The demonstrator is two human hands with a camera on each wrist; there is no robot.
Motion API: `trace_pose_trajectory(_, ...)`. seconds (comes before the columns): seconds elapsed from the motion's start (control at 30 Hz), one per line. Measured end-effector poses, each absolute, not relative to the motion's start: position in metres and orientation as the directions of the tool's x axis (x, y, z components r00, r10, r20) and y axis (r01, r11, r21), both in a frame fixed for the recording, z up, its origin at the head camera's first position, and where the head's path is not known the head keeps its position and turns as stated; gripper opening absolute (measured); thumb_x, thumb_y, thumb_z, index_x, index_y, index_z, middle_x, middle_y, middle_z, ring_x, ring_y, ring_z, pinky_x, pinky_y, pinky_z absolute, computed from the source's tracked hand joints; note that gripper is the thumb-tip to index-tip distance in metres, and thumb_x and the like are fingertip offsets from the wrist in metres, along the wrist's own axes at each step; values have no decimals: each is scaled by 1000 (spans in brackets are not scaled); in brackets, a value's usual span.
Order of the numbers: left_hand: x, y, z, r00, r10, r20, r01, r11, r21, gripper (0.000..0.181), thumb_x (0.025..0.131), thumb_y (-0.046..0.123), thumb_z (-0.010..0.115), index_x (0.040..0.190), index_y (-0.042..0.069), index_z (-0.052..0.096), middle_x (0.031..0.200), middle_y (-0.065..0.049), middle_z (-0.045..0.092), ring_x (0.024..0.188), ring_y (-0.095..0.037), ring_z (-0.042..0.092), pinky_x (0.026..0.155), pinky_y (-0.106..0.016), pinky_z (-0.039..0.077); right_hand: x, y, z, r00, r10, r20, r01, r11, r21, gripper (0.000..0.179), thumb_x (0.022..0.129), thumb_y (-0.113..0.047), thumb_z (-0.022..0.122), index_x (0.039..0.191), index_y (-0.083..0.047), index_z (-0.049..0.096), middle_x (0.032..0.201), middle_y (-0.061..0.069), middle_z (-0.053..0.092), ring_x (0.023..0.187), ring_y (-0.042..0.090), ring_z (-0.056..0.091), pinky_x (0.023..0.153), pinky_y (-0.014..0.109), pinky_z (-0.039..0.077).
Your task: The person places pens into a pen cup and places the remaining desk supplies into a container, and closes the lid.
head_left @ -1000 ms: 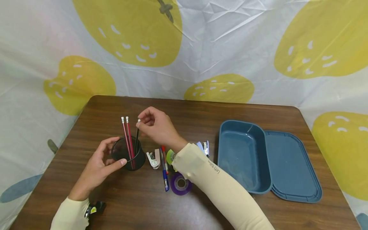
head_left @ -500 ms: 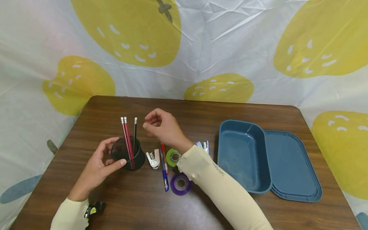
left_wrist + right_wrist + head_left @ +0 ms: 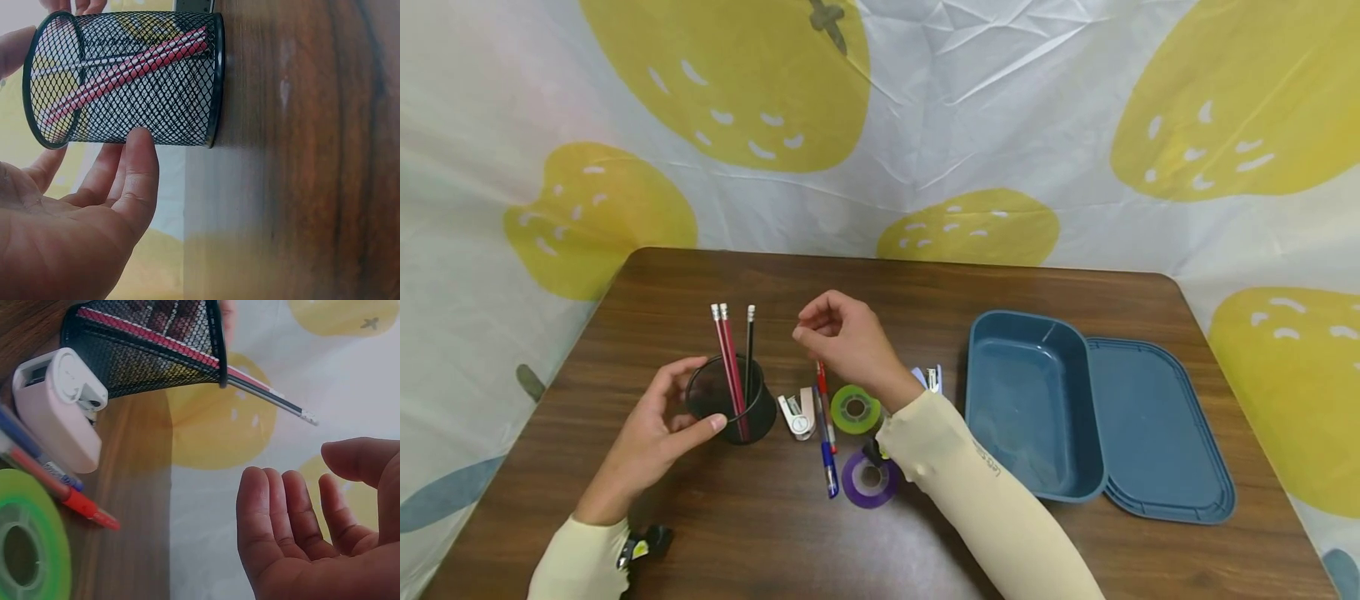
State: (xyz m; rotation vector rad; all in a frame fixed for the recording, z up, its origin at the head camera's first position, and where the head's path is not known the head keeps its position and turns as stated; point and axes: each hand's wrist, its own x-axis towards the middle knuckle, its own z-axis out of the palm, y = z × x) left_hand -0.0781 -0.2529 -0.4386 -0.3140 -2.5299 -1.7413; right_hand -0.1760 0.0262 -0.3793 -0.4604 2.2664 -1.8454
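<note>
My left hand (image 3: 651, 437) holds a black mesh pencil cup (image 3: 763, 415), thumb and fingers on opposite sides near its rim. The cup stands upright on the table. Inside lean two red-and-white pencils (image 3: 727, 358) and one black pencil (image 3: 749, 343), white eraser ends up. Through the mesh (image 3: 156, 119) in the left wrist view, the red pencil shafts show. To the right of the cup, my right hand (image 3: 857, 343) hovers with nothing in it, fingers loosely bent. In the right wrist view its thumb and fingertips (image 3: 253, 487) are apart, near the pencil ends.
Beside the cup lie a pink-white mini stapler (image 3: 801, 418), a blue pen (image 3: 829, 471), a red pen (image 3: 822, 383), green tape (image 3: 841, 420) and purple tape (image 3: 853, 492). A lavender stapler (image 3: 934, 379) sits behind the right wrist. At right are a blue box (image 3: 1105, 467) and its lid (image 3: 1165, 425).
My right hand has let go of the black pencil, which now leans in the cup, and has drawn away to the right. The left hand stays on the cup.
</note>
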Motion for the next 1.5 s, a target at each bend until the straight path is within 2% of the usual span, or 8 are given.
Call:
trace_pose_trajectory(0.23, -79, -251, -439, -980, 130, 153, 190, 351, 917, 73, 92, -2, 77, 155, 8, 42, 124, -13, 59, 102, -15, 63, 71, -22, 57, -176, 33, -393, -942, -335, 20, -117, 274, -955, 17, 94, -12, 77, 109, -6, 71, 101, 9, 74, 80, 12, 68, 72, 23, 58)
trace_pose_trajectory(0.6, -80, -250, -440, -979, 127, 160, 194, 339, 921, 73, 92, -3, 77, 154, 8, 42, 126, -12, 60, 108, -14, 59, 73, -20, 57, -179, 28, -420, -964, -260, -47, -61, 392, -918, 27, 92, -15, 80, 115, -2, 72, 99, 8, 77, 79, 10, 69, 68, 22, 57)
trace_pose_trajectory(0.87, -80, -251, -440, -980, 127, 152, 187, 341, 921, 73, 92, -2, 77, 155, 8, 42, 125, -12, 59, 107, -13, 58, 73, -20, 56, -183, 25, -442, -977, -205, -58, -57, 517, -854, 32, 90, -16, 83, 118, -4, 75, 100, 7, 79, 87, 18, 74, 83, 34, 60)
trace_pose_trajectory(0.97, -80, -250, -440, -980, 126, 154, 188, 345, 920, 72, 92, -2, 77, 154, 8, 42, 123, -12, 59, 107, -13, 58, 73, -20, 56, -183, 25, -448, -976, -206, -69, -58, 555, -830, 34, 88, -18, 85, 118, -5, 77, 98, 6, 79, 86, 16, 73, 86, 35, 60)
trace_pose_trajectory(1.27, -81, -250, -441, -978, 129, 162, 197, 338, 920, 72, 92, -3, 77, 154, 8, 42, 124, -12, 59, 108, -14, 59, 74, -20, 57, -183, 26, -451, -967, -248, -51, -119, 623, -773, 36, 82, -20, 89, 113, -4, 79, 94, 4, 79, 84, 14, 70, 80, 31, 59)
trace_pose_trajectory(1.5, -81, -251, -442, -980, 123, 156, 190, 344, 920, 72, 92, -2, 77, 154, 8, 42, 125, -11, 60, 106, -14, 59, 73, -20, 56, -183, 23, -450, -970, -228, -79, -98, 671, -735, 36, 81, -23, 91, 111, -5, 80, 88, 1, 78, 82, 13, 67, 79, 32, 58)
